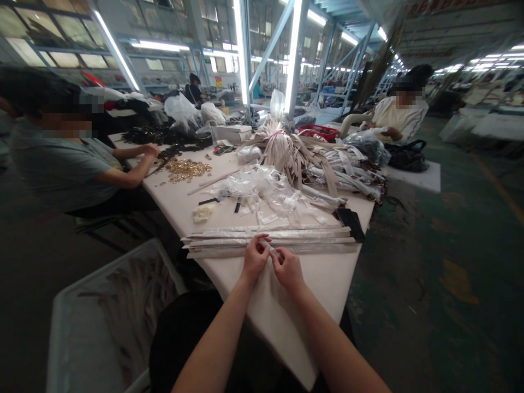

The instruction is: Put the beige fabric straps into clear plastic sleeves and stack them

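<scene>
My left hand (pixel 256 256) and my right hand (pixel 287 267) meet over the near part of the table, fingertips almost touching. Both pinch a small, thin whitish piece (pixel 267 245) that looks like plastic film; the fingers cover most of it. Just beyond lie several long, flat pale straps (pixel 221 240) in clear wrapping, side by side across the table. Farther back is a loose heap of clear plastic sleeves (pixel 262 188). Behind that heap stands a big tied bundle of beige straps (pixel 280 150).
A white table (pixel 327 267) narrows toward me. On it are gold metal rings (pixel 188 170), dark pieces (pixel 351 224), a red basket (pixel 317 131) and wrapped straps (pixel 352 169). A white bin (pixel 61 327) with straps stands lower left. People sit left (pixel 61 164) and right (pixel 401 112).
</scene>
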Available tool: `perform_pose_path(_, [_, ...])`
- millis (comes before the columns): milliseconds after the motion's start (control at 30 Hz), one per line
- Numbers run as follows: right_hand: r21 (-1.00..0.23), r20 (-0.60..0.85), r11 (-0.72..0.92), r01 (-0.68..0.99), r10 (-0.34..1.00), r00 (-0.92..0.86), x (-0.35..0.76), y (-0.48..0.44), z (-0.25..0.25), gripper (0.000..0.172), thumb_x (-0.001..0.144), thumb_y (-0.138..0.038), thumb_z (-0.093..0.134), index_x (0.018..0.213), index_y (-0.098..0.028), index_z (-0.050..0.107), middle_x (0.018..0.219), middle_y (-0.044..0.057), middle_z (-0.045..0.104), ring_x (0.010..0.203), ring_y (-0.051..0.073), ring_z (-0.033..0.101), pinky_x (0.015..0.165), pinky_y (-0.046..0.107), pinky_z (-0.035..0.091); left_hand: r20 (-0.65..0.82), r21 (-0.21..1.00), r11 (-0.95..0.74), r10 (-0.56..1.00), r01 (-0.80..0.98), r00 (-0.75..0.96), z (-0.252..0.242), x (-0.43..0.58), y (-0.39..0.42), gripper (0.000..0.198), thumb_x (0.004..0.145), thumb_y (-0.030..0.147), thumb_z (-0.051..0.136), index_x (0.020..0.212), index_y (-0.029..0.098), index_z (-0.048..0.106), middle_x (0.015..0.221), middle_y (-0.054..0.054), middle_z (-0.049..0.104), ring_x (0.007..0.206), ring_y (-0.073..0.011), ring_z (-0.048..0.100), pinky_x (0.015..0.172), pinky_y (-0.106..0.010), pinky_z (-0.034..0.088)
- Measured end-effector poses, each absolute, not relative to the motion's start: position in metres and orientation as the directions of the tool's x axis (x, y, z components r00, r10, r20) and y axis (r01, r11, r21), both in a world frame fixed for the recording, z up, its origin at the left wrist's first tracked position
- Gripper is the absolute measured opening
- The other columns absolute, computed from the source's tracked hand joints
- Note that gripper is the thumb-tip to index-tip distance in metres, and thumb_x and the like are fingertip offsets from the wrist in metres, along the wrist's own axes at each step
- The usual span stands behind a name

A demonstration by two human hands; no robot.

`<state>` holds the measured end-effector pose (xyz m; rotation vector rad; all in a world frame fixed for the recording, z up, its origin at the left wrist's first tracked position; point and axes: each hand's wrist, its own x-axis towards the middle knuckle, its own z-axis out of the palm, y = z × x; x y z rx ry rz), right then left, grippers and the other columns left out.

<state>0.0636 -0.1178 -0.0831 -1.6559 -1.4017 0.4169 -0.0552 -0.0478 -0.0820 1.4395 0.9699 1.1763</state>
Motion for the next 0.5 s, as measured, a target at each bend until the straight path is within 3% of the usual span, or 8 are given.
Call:
perform_pose_path(200, [-0.807, 0.248, 0.038, 0.589, 0.927, 0.281, 0.0649, -0.1193, -0.0766, 0.025, 0.088, -0.035, 0.058, 0.102, -0.019, 0.07, 0.059, -0.001, 0.061, 0.045, 0.014, 0.05, 0.049, 0.025, 0.032, 0.106, 0.986, -0.085, 0.984, -0.141, 0.146, -0.0811, -0.0575, -0.0453, 0.036, 0.076, 0.025, 0.07, 0.111, 0.016, 0.064, 0.083, -0.004, 0.069, 0.063, -0.0124, 0.062, 0.062, -0.024, 0.049])
perform_pose_path(400, [-0.767, 0.248, 0.042, 0.64, 0.94, 0.234, 0.0666, -0.1195, -0.0764, 0.026, 0.092, -0.036, 0.053, 0.082, -0.02, 0.071, 0.062, 0.003, 0.066, 0.053, 0.016, 0.056, 0.055, 0.026, 0.036, 0.082, 0.987, -0.068, 0.992, -0.144, 0.094, -0.084, -0.0572, -0.0428, 0.026, 0.079, 0.033, 0.07, 0.096, 0.014, 0.069, 0.069, -0.001, 0.063, 0.058, -0.0121, 0.057, 0.058, -0.024, 0.047])
perform_pose_path(500, [-0.758, 0.271, 0.034, 0.651, 0.925, 0.267, 0.0643, -0.1208, -0.0764, 0.023, 0.092, -0.035, 0.055, 0.095, -0.02, 0.071, 0.072, 0.005, 0.069, 0.061, 0.019, 0.06, 0.061, 0.027, 0.042, 0.108, 0.992, -0.101, 0.989, -0.073, 0.097, -0.0846, -0.0549, -0.045, 0.024, 0.079, 0.034, 0.07, 0.092, 0.014, 0.07, 0.073, -0.003, 0.066, 0.062, -0.0142, 0.06, 0.06, -0.025, 0.048])
